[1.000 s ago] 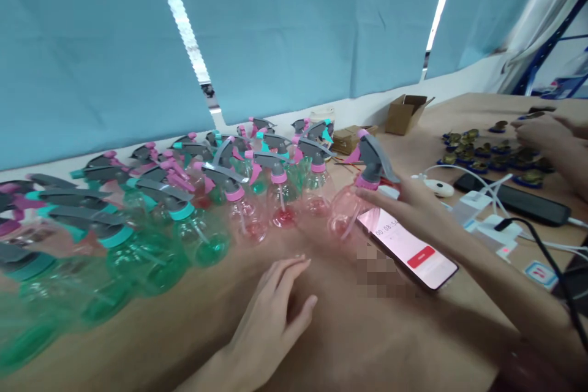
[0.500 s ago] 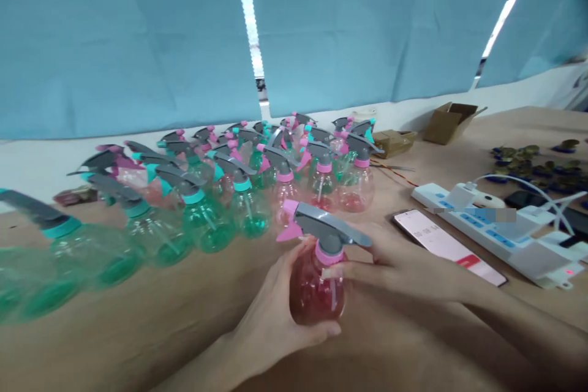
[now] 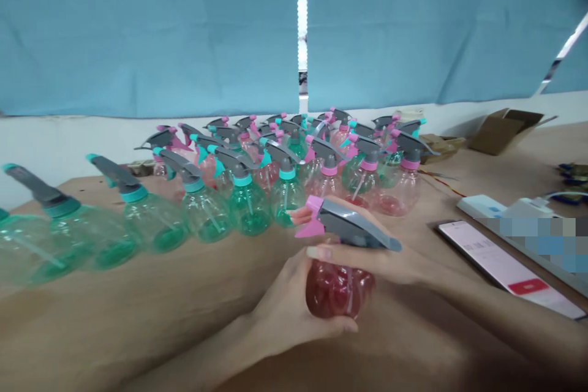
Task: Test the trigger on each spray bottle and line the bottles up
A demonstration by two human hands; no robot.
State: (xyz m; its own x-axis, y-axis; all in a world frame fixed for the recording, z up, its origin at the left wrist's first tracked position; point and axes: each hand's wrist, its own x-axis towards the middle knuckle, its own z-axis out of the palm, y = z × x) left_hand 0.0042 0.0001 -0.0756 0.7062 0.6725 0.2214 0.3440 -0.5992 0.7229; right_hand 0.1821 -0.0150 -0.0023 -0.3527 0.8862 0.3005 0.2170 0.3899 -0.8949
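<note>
A pink spray bottle (image 3: 340,290) with a grey trigger head and pink nozzle is held low in front of me. My left hand (image 3: 285,303) is wrapped round its clear pink body from the left, thumb along the lower side. Across the bottle's neck lies my right hand (image 3: 386,263), its thumb hiding the collar and some fingertips showing behind the pink nozzle. Just beyond my hands stands a green spray bottle (image 3: 287,193) with a turquoise collar, in a row of similar ones.
Several green and pink spray bottles (image 3: 250,208) crowd the table behind and to the left. To the right lie a phone (image 3: 500,263) and a white power strip (image 3: 482,207). An open cardboard box (image 3: 503,131) stands further back, before a blue curtain (image 3: 184,30).
The view has turned left, so the bottles and phone appear further right. My right thumb has moved up over the pink collar, and fingertips now show behind the nozzle.
</note>
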